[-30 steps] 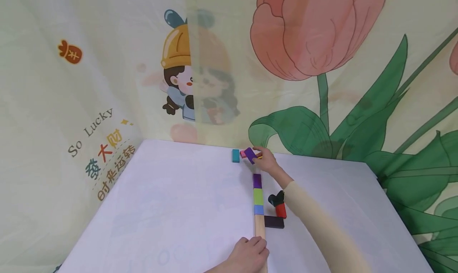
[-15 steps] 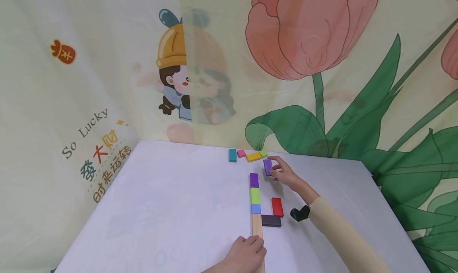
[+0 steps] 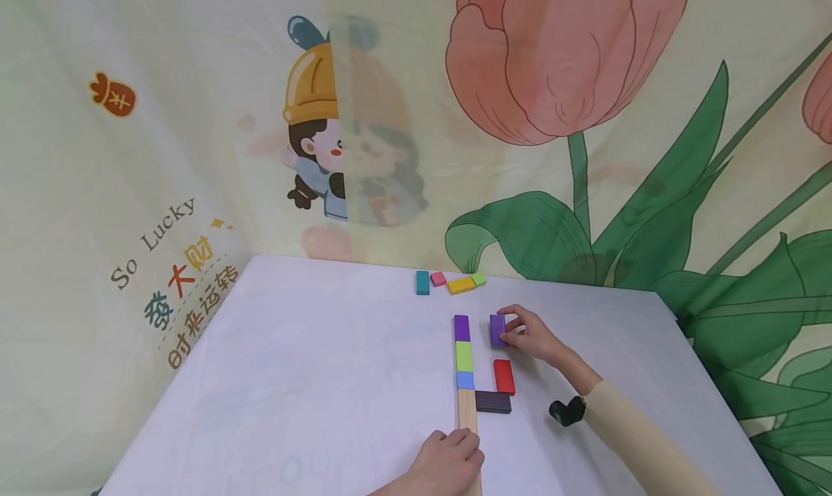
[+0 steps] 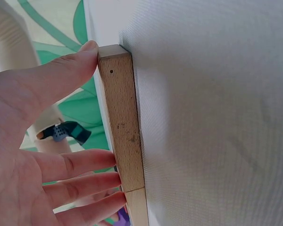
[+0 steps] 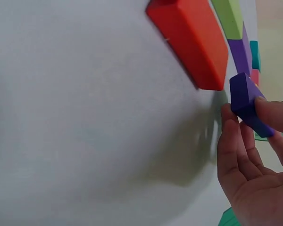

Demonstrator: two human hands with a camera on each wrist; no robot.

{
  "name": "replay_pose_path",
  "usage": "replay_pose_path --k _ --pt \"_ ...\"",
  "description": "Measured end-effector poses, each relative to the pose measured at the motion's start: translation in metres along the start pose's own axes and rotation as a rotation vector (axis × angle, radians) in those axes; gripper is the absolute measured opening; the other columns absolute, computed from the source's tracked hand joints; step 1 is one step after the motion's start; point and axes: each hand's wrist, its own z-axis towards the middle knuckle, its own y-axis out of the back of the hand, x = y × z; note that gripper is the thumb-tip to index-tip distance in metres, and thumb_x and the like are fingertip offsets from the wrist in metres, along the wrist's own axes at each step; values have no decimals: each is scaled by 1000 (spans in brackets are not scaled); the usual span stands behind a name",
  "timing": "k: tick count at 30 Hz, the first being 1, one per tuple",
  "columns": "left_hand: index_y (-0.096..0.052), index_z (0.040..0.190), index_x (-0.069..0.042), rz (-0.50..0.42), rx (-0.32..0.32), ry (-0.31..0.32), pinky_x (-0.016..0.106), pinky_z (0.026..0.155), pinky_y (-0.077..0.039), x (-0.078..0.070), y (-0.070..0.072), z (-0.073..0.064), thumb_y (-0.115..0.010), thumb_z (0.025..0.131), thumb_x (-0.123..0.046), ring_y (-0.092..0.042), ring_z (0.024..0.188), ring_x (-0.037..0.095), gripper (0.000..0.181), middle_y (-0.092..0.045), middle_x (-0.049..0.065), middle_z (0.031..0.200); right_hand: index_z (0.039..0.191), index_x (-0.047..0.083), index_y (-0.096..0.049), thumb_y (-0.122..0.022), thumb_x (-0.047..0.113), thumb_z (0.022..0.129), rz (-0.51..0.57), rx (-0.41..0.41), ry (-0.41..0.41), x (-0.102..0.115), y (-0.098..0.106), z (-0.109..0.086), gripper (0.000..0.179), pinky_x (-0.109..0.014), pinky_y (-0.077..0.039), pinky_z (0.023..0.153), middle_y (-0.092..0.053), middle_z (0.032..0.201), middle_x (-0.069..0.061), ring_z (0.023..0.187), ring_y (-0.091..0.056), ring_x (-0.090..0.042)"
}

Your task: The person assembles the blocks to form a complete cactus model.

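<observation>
My right hand (image 3: 534, 338) pinches a purple block (image 3: 497, 330) between thumb and fingers. In the right wrist view this purple block (image 5: 247, 103) is tilted beyond the end of the red block (image 5: 193, 44). My left hand (image 3: 447, 458) rests on the near end of a row. There the thumb touches the end of a plain wooden block (image 4: 121, 113), and the fairly straight fingers lie along its edge. Going away from that hand, the row has plain wood (image 3: 466, 409), then blue (image 3: 464, 380), lime green (image 3: 464, 357) and another purple block (image 3: 461, 328).
A black block (image 3: 492, 402) sticks out rightward from the row, with the red block (image 3: 503, 377) at its far side. Teal (image 3: 422, 282), pink (image 3: 438, 279), yellow (image 3: 461, 285) and green (image 3: 479, 279) blocks lie at the white table's back edge, before a printed curtain (image 3: 520, 243).
The right hand has carried the purple block from the back blocks rightward and nearer, to just beyond the red block. The left hand stays on the wood.
</observation>
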Motion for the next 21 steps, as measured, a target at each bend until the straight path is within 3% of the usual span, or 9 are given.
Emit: replay_pose_path --k 11,21 --pt "-66 108 -23 -7 -2 -5 14 65 -41 0 0 0 -58 85 -64 -48 93 2 47 -56 -11 103 128 4 -53 -69 5 85 38 15 -13 -11 -3 -6 46 -31 -56 69 -61 101 -17 81 -58 -19" --pt "-66 110 -23 -17 16 2 15 68 -43 0 1 0 -58 85 -64 -49 96 2 49 -56 -11 104 129 1 -54 -68 8 87 17 20 -68 -12 -4 -8 45 -29 -55 72 -59 113 -20 90 -57 -21"
